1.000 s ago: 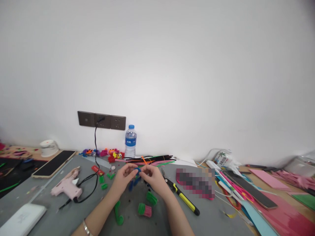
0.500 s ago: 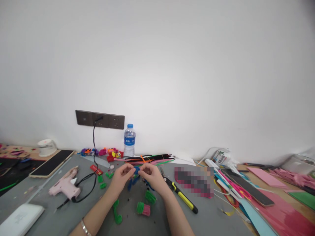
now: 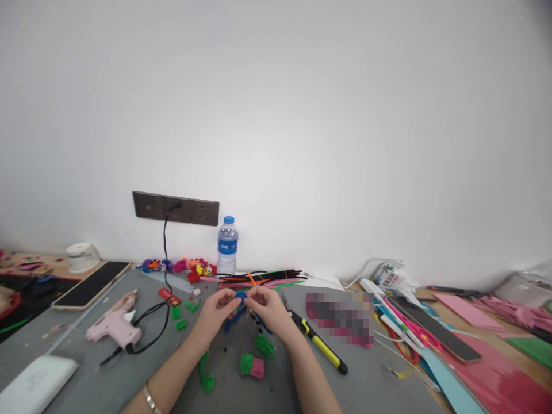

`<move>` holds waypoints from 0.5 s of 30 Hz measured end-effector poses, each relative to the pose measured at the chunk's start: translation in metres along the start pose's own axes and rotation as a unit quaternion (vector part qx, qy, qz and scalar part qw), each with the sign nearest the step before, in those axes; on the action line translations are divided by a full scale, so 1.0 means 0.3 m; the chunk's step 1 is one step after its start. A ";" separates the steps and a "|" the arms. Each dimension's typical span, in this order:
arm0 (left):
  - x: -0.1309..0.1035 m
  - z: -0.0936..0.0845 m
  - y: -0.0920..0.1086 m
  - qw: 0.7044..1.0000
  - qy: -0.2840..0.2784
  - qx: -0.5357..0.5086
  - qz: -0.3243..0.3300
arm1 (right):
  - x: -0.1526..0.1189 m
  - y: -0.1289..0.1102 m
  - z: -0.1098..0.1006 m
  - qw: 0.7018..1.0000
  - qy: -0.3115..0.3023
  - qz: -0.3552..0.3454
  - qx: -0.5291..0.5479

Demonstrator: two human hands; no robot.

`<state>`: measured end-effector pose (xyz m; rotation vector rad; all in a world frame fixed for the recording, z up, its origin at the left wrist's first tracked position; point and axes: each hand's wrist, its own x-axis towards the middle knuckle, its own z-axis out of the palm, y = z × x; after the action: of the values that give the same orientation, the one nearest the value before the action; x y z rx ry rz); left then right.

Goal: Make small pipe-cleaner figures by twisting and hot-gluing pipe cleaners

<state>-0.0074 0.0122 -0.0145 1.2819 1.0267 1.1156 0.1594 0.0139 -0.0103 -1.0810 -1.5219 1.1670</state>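
A fuzzy blue pipe-cleaner piece (image 3: 241,295) is pinched between the fingertips of my left hand (image 3: 221,309) and my right hand (image 3: 264,306). The two hands are close together above the grey mat, and blue strands hang down beneath them. Below my right hand lie a green fuzzy piece (image 3: 264,345) and a green-and-pink fuzzy piece (image 3: 252,366). A long green piece (image 3: 206,376) rests beside my left forearm. Small green pieces (image 3: 180,325) lie left of my left hand.
A pink glue gun (image 3: 114,326) with a black cord lies left, near a phone (image 3: 92,286) and a white box (image 3: 38,384). Behind are a bottle (image 3: 227,247) and pipe cleaners (image 3: 263,279). Yellow-black pliers (image 3: 323,348) and coloured sheets (image 3: 495,368) are to the right.
Both hands have shifted only slightly around the blue piece. At the far left edge, part of a hand with something red has come into view.
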 end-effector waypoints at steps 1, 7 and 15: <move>-0.003 0.002 0.005 1.000 0.000 -0.001 -0.003 | 0.000 0.001 0.000 1.000 0.001 -0.002 -0.001; -0.009 0.006 0.014 1.000 -0.009 0.007 0.001 | 0.002 0.005 -0.002 1.000 0.014 -0.013 -0.003; -0.014 0.016 0.014 0.998 0.020 -0.051 -0.036 | -0.005 -0.017 0.001 0.999 0.004 -0.009 0.035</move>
<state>-0.0038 0.0070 -0.0101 1.1372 1.0258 1.1285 0.1589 0.0115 -0.0054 -1.0230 -1.4717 1.1937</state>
